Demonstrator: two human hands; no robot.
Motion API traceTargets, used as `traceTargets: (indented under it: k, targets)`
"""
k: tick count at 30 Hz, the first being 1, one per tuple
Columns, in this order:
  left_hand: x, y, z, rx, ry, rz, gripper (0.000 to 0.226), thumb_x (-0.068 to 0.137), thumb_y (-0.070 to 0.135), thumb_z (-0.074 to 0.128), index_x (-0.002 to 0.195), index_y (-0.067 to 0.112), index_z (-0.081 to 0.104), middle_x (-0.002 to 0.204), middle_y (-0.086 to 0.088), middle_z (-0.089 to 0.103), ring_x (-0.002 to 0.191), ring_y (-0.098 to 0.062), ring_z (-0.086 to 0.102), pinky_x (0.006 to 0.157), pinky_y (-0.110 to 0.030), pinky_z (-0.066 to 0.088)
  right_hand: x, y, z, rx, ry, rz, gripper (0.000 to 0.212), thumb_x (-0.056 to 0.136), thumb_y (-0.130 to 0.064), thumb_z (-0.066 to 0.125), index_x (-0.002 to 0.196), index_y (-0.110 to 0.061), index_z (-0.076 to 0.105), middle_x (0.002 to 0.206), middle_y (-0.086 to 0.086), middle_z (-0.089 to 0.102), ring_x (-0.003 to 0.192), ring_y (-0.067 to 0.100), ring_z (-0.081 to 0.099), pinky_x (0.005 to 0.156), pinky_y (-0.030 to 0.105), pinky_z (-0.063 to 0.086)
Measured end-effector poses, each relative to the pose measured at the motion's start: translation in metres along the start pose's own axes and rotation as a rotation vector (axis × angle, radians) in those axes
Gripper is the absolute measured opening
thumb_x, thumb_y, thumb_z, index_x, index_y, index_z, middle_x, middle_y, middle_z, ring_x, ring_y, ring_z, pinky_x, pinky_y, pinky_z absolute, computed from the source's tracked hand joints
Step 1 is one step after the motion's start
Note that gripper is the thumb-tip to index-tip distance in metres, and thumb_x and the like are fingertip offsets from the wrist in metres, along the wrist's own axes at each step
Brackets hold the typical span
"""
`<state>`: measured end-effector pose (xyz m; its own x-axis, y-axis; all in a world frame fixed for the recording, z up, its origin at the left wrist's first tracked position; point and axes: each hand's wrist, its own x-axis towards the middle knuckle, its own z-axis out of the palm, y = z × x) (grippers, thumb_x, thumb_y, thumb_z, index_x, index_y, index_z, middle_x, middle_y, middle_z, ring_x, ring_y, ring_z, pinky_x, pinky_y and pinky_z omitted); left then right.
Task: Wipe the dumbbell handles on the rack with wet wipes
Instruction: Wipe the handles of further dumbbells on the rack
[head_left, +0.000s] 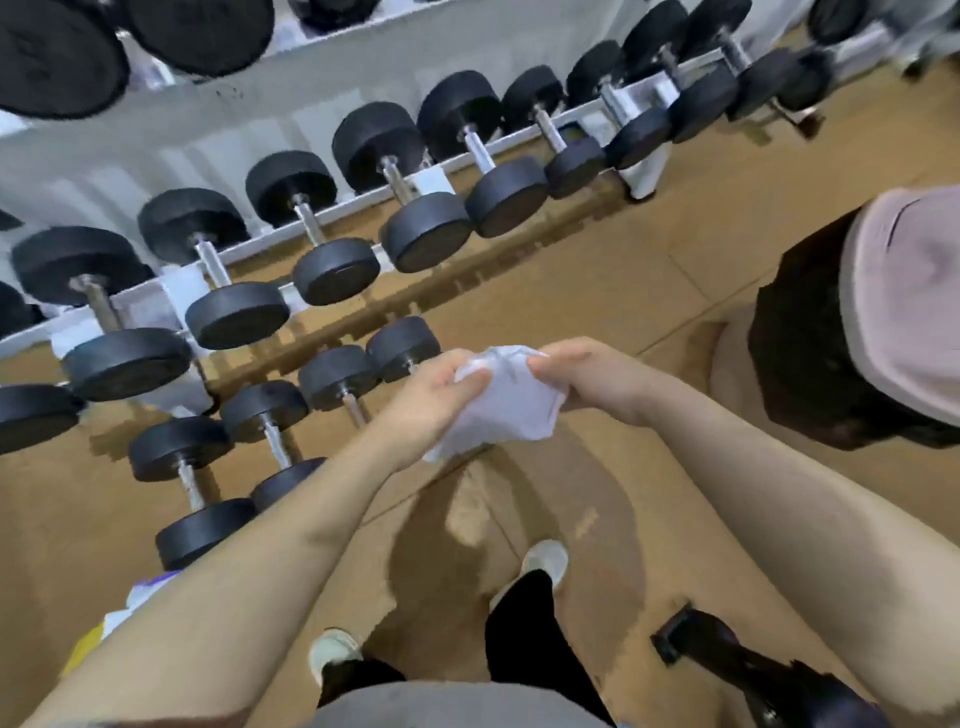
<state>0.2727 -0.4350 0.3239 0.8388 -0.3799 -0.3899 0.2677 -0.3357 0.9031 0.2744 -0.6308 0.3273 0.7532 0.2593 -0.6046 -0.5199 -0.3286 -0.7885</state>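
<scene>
Rack: long white steel dumbbell rack (431, 179), black round-headed dumbbells (410, 187) resting across it, handles unwiped.
Left hand (441, 387): pinches crumpled white wet wipe (511, 400) — in front of the rack.
Right hand (584, 376): grips the wipe's other side (apparently to unfold it).

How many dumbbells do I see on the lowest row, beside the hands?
4, in a diagonal line: nearest dumbbell, second, third, fourth partly behind the left hand. More may be hidden under the arms.
</scene>
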Motion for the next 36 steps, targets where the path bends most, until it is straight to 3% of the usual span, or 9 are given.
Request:
traceTargets:
  k: [5,9,12,15,17,20,27,30,36]
  targets:
    - [0.068,0.045,0.087,0.190,-0.157,0.015,0.024,0.090,0.017,0.059,0.070,0.021,0.048,0.064,0.007,0.046,0.051,0.005,0.043,0.053,-0.015,0.034,-0.036,0.037,-0.114,0.133,0.118,0.024,0.021,0.098,-0.006,0.040,0.087,-0.010,0.057,0.079,0.002,0.056,0.077,0.015,0.051,0.074,0.024,0.043]
    - [0.116,0.081,0.139,0.341,-0.218,0.039,0.029,0.088,0.016,0.061,0.065,0.020,0.045,0.057,0.007,0.042,0.046,0.000,0.038,0.051,-0.021,0.029,-0.057,0.046,-0.189,0.234,0.273,0.030,0.024,0.094,0.005,0.035,0.092,-0.006,0.057,0.077,0.006,0.058,0.063,0.011,0.054,0.055,0.017,0.044]
    - [0.150,0.103,0.167,0.309,-0.298,0.030,0.030,0.087,0.020,0.064,0.065,0.017,0.043,0.057,0.005,0.041,0.046,-0.005,0.036,0.048,-0.021,0.027,-0.066,0.048,-0.231,0.270,0.365,0.047,0.019,0.099,-0.006,0.037,0.097,-0.004,0.056,0.077,0.005,0.058,0.062,0.011,0.054,0.050,0.017,0.043]
    - [0.191,0.125,0.197,0.310,-0.360,0.039,0.028,0.087,0.023,0.064,0.068,0.016,0.045,0.062,0.004,0.043,0.051,-0.007,0.037,0.050,-0.021,0.028,-0.065,0.056,-0.274,0.301,0.435,0.061,0.030,0.096,-0.034,0.047,0.093,-0.006,0.060,0.086,0.011,0.064,0.080,0.025,0.060,0.069,0.029,0.048]
    - [0.219,0.137,0.215,0.269,-0.391,0.020,0.022,0.088,0.021,0.063,0.072,0.014,0.049,0.065,0.004,0.048,0.050,-0.003,0.042,0.048,-0.016,0.031,-0.063,0.056,-0.306,0.207,0.451,0.077,0.044,0.084,-0.046,0.062,0.100,-0.006,0.061,0.096,0.011,0.067,0.090,0.026,0.064,0.080,0.037,0.050]
    - [0.269,0.157,0.237,0.198,-0.399,-0.013,0.026,0.089,0.016,0.062,0.068,0.015,0.047,0.062,0.007,0.050,0.044,0.003,0.045,0.043,-0.011,0.033,-0.050,0.053,-0.358,0.040,0.448,0.054,0.026,0.079,-0.019,0.072,0.095,-0.006,0.058,0.083,0.004,0.059,0.077,0.018,0.056,0.070,0.034,0.044]
    - [0.434,0.227,0.247,0.138,-0.273,-0.075,0.025,0.087,0.021,0.065,0.071,0.012,0.048,0.067,-0.002,0.050,0.057,-0.012,0.045,0.050,-0.021,0.035,0.022,-0.005,-0.486,-0.036,0.620,-0.003,0.019,0.089,-0.020,0.059,0.083,-0.002,0.056,0.078,0.006,0.052,0.070,0.017,0.047,0.066,0.030,0.036]
    - [0.492,0.261,0.246,0.232,-0.255,-0.019,0.041,0.087,0.022,0.065,0.059,0.017,0.034,0.059,0.002,0.034,0.053,-0.011,0.032,0.051,-0.026,0.024,0.045,-0.036,-0.534,-0.134,0.757,-0.015,0.023,0.095,-0.014,0.045,0.072,-0.011,0.045,0.068,-0.001,0.043,0.061,0.014,0.039,0.057,0.027,0.030]
    - [0.574,0.315,0.255,0.284,-0.195,-0.100,0.036,0.090,0.024,0.059,0.062,0.015,0.038,0.062,-0.001,0.042,0.058,-0.015,0.041,0.051,-0.025,0.030,0.081,-0.070,-0.600,-0.590,0.849,0.026,0.016,0.099,-0.014,0.033,0.105,-0.003,0.043,0.086,0.019,0.056,0.076,0.033,0.054,0.062,0.039,0.040]
